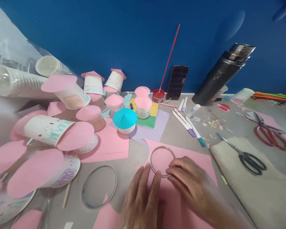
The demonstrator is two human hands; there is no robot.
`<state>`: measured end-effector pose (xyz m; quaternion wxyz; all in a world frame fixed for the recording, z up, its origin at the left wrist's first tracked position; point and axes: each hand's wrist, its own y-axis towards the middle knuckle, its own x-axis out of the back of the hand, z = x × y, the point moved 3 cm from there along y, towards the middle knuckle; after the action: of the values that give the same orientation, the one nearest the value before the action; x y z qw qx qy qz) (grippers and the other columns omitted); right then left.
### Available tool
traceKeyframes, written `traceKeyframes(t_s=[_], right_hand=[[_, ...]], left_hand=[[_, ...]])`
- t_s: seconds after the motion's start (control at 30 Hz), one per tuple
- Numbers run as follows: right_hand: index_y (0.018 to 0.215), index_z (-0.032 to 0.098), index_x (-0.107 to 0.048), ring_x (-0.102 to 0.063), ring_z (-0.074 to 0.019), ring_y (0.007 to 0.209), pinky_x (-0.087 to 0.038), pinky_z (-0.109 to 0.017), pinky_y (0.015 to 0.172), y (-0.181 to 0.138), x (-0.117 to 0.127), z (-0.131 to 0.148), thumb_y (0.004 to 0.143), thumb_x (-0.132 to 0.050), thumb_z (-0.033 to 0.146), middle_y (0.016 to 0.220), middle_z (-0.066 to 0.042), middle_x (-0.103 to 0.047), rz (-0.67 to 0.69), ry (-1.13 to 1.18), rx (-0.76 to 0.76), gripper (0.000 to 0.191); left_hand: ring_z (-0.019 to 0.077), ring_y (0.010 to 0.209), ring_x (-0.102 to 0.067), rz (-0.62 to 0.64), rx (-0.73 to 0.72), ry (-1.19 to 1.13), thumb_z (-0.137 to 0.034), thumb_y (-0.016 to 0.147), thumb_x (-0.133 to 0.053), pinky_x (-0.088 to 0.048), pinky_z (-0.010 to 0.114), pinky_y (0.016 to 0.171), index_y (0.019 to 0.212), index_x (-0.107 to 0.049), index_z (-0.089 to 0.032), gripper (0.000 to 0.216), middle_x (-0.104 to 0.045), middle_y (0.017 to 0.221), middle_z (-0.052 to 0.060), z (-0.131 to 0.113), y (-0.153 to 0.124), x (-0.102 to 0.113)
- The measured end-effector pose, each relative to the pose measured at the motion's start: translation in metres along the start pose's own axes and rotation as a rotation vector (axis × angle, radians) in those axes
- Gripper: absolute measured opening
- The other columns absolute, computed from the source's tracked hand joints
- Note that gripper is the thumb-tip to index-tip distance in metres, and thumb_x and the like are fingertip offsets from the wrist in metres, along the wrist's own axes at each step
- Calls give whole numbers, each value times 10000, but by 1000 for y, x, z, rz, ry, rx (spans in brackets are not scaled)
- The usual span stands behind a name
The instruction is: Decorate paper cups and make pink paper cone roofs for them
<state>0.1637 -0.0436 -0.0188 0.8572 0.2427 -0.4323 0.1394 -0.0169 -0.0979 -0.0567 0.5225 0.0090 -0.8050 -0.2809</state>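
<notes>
Near the front edge of the counter (181,133), a small metal ring (162,161) lies flat on a pink paper sheet (197,159). Left hand (143,200) rests flat and open, fingertips touching the ring's near rim. Right hand (190,184) curls its fingers, pinching the ring's right edge against the paper. Just left lies a larger ring (99,187); black scissors (248,157) rest on a cloth to the right.

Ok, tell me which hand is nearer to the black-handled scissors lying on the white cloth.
Right. The right hand lies on the pink paper just left of the white cloth carrying the black-handled scissors; the left hand sits farther left.
</notes>
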Motion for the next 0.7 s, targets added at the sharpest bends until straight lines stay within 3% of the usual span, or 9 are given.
traceKeyframes(t_s=[0.17,0.4,0.7], right_hand=[[992,217,-686,-646,-195,891,-545,-313,758,-3,-1,-2,1062,-479,165,1024,-73,-677,6,-8,7,225],[1041,220,-713,-655,-188,888,-549,-280,726,-1,-3,-5,1035,-513,129,1016,-80,-678,-30,-28,20,220],[1038,221,-730,-659,-179,870,-544,-266,698,0,-1,-7,1019,-542,120,1031,-83,-682,-26,-53,38,214]], left_hand=[[340,1422,-500,-17,-14,9,-88,946,-545,-550,471,1051,1503,-482,-171,567,-587,1486,169,-2,2,0],[324,1411,-510,-46,8,40,-173,968,-516,-553,433,1019,1358,-603,-212,401,-540,1511,180,-3,-2,-4],[304,1445,-478,-3,9,35,-325,1011,-523,-508,387,1062,1465,-558,-261,460,-570,1497,139,-2,-5,-7]])
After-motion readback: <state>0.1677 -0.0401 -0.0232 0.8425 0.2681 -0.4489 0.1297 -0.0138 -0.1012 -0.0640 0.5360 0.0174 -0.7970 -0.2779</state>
